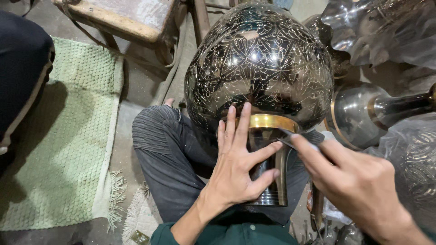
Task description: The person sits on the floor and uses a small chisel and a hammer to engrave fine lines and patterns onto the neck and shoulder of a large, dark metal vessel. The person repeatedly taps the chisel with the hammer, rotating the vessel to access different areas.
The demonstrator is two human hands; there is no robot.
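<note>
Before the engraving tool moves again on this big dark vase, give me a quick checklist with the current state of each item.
1. Left hand steadying the large dark engraved metal vase: ok, palm and fingers lie spread on its neck below the gold band.
2. Right hand gripping the thin metal engraving tool: ok, pinched between the fingers.
3. Tool tip on the surface: ok, it meets the neck just under the gold band.
4. Left fingers clear of the tip: not ok, the thumb lies right beside it.
5. Vase supported: ok, it rests tilted on the lap in grey trousers.
6. Tip sharpness: cannot tell.
</note>
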